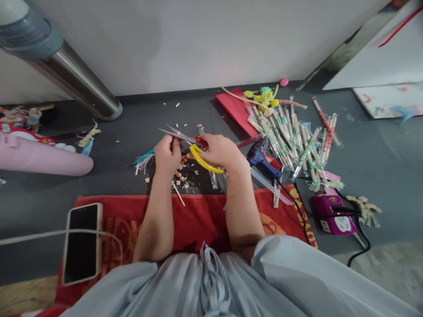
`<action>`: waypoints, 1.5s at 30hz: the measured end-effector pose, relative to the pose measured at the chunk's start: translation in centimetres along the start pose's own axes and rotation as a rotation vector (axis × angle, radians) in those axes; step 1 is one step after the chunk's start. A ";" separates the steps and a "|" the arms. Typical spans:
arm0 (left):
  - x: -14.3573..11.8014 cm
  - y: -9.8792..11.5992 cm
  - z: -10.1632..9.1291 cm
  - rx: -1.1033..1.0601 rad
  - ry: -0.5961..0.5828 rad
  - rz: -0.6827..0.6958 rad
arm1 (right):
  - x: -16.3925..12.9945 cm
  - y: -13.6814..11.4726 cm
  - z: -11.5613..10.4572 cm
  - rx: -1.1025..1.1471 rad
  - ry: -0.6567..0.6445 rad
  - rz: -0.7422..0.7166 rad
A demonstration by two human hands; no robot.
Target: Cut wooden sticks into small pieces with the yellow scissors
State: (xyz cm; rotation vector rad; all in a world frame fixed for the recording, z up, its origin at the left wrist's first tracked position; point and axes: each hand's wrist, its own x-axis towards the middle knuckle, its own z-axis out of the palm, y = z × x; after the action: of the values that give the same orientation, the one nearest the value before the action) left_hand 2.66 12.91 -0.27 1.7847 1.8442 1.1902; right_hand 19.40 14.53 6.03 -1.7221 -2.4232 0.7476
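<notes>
Head view. The right hand (pixel 220 152) is gripping the yellow handles of the scissors (pixel 194 147), fingers curled through the loops; the blades are standing parted and pointing far-left. The left hand (pixel 168 154) is closing into a loose fist just beside the blades, pinching something too small to identify. Both hands are working over the dark floor (pixel 132 127), just beyond the red mat (pixel 191 220). Pale offcuts (pixel 181 178) are lying scattered under the hands, and one stick (pixel 178 193) is resting at the mat's far edge. To the right, a blue glue gun (pixel 261 158) is lying near the right wrist, with a pile of wrapped chopsticks (pixel 294 141) beyond it; the green print on the wrappers is too small to read. A purple power strip (pixel 332 215) is sitting near right. A phone (pixel 82 242), screen dark, is lying on the mat at near left. A metal pipe (pixel 76 83) is slanting down at far left. No writing is legible anywhere.
</notes>
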 end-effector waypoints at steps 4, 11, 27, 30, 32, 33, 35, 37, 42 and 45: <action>-0.2 -0.3 0.1 0.139 0.112 0.078 | 0.1 -0.3 0.0 0.015 -0.029 -0.026; -0.5 -0.4 -0.2 0.104 0.223 0.182 | 0.1 -0.5 -0.2 0.031 -0.065 -0.060; -0.4 -1.3 -0.7 0.066 0.234 0.274 | 0.2 0.0 0.2 0.092 -0.082 -0.160; -0.4 -1.3 -0.7 0.047 0.236 0.243 | 0.2 -0.1 0.3 0.093 -0.070 -0.156; -0.3 -1.3 -0.5 0.022 0.247 0.210 | 0.3 -0.1 0.5 0.099 -0.031 -0.154; -0.2 -1.3 -0.3 -0.002 0.252 0.192 | 0.4 -0.1 0.7 0.111 -0.006 -0.165; -0.1 -1.3 0.1 -0.073 0.245 0.157 | 0.5 0.0 1.2 0.148 0.052 -0.197; 0.1 -1.5 0.5 -0.162 0.213 0.124 | 0.5 0.1 1.5 0.179 0.107 -0.209; 0.3 -2.4 1.5 -0.336 0.148 0.048 | 0.6 0.3 1.9 0.170 0.137 -0.189; 0.3 -2.7 1.6 -0.381 0.128 0.039 | 0.6 0.3 1.8 0.172 0.120 -0.183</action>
State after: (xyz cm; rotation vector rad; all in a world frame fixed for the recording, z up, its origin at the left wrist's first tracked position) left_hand 1.93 14.03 -3.07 1.5677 1.5198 1.5793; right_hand 18.84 14.55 4.18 -1.4185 -2.3208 0.7793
